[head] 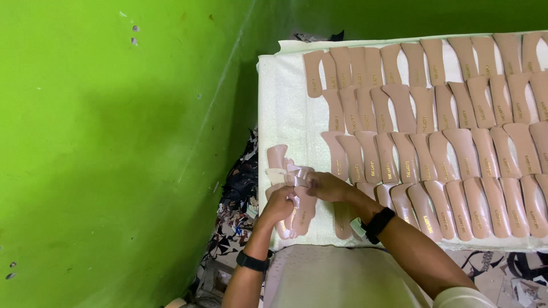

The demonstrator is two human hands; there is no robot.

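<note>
Presently, we noted:
Left hand (278, 204): closed on a stack of tan insole pieces (297, 197).
Right hand (325, 185): fingers pinched on the same stack.
Desk (285, 114): rows of insoles (434, 154).

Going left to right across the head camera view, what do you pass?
Green wall → scraps on the floor → left hand on a small stack of tan insole pieces → right hand → rows of tan insole pieces on the white table.

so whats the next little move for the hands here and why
Probably peel one piece off the small stack of tan insole pieces and lay it at the left end of the bottom row. Both the left hand and right hand grip that stack at the white table's left edge, beside rows laid overlapping.
</note>
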